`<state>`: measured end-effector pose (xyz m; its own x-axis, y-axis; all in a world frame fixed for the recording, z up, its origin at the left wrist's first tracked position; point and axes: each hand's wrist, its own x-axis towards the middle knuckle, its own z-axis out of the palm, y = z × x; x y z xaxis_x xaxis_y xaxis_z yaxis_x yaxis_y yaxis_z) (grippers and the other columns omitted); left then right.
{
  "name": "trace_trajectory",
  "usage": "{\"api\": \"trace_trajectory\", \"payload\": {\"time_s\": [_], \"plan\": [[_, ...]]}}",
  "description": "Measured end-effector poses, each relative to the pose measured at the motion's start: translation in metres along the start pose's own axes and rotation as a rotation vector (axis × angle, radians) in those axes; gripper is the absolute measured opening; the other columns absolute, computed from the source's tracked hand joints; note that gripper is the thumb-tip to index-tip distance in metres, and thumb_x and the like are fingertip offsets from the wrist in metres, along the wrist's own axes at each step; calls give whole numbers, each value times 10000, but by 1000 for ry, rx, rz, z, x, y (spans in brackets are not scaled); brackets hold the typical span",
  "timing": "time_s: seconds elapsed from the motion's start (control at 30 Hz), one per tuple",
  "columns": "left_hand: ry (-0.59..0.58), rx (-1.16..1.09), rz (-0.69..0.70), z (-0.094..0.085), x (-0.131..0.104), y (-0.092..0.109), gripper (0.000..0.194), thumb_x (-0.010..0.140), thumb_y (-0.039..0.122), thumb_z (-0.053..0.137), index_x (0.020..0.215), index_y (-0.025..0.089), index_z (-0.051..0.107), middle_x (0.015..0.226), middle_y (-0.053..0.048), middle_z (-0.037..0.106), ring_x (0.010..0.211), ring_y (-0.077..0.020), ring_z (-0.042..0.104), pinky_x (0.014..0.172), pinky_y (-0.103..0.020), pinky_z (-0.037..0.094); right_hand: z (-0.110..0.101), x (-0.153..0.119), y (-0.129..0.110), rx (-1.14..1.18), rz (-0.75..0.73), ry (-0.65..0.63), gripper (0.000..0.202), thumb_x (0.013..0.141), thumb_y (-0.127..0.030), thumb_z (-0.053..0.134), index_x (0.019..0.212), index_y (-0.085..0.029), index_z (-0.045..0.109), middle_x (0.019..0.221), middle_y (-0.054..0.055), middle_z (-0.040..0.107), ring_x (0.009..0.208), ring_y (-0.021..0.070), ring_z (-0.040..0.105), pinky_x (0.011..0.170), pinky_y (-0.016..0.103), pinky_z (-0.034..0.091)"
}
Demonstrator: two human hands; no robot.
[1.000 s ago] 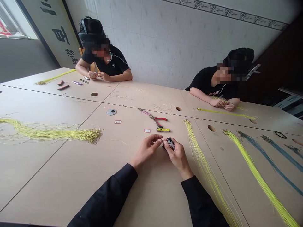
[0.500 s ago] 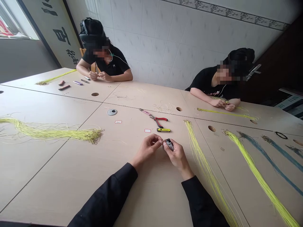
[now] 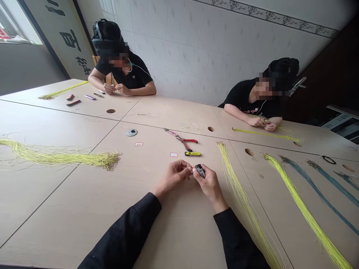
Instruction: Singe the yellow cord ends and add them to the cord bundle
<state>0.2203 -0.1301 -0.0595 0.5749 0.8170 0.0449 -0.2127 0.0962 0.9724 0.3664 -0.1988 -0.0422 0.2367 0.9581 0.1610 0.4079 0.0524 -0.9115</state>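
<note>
Our side of the red pliers [image 3: 190, 141], our right hand [image 3: 209, 184] grips the lighter [image 3: 200, 170], our left hand [image 3: 174, 176] pinches something too tiny to tell, so close that any flame could singe us.

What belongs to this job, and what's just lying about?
Likely in the job:
- black lighter in the right hand
- whatever the left hand pinches, too hidden to name
- yellow-green cords

Apparently just lying about:
- black ring
- red-handled pliers
- red-bordered labels
</note>
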Motion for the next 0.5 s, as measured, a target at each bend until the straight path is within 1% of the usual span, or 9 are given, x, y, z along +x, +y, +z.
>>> {"api": "trace_trajectory", "payload": {"time_s": [0.07,0.13,0.23,0.33,0.43,0.5], "plan": [[0,8,3,0,0,1,298,836,427,710,838,143,623,708,-17,643,592,-95,570,589,-225,429,0,0,-1,-2,6,5,322,887,-470,587,779,-167,601,652,-24,493,590,120,402,559,237,346],[-8,41,10,-1,-2,3,286,836,416,713,883,143,643,766,-30,666,619,-99,586,602,-227,442,0,1,-2,1,12,14,327,883,-475,587,776,-167,603,653,-22,495,592,122,400,556,238,343],[-10,148,25,0,-5,8,269,852,401,694,942,148,682,828,-45,690,675,-113,606,619,-228,452,-1,0,-5,2,26,20,330,876,-475,592,752,-169,593,639,-27,472,589,121,386,544,237,332],[-1,269,29,0,-8,10,251,870,394,664,903,148,698,767,-37,683,665,-121,602,594,-226,435,-3,0,-7,-13,42,6,327,866,-462,603,719,-171,573,617,-37,427,578,116,364,529,234,314],[5,373,42,-1,-9,12,222,882,366,636,865,151,690,718,-26,670,638,-120,584,579,-229,425,-5,1,-9,-19,45,-18,313,860,-446,610,718,-170,574,627,-35,430,589,118,374,530,233,315],[12,417,102,-2,-10,14,194,879,316,627,982,161,682,809,-33,704,680,-124,601,615,-235,450,-6,1,-8,-29,42,-37,295,861,-431,610,725,-170,578,631,-34,434,592,118,373,530,232,315]]}}
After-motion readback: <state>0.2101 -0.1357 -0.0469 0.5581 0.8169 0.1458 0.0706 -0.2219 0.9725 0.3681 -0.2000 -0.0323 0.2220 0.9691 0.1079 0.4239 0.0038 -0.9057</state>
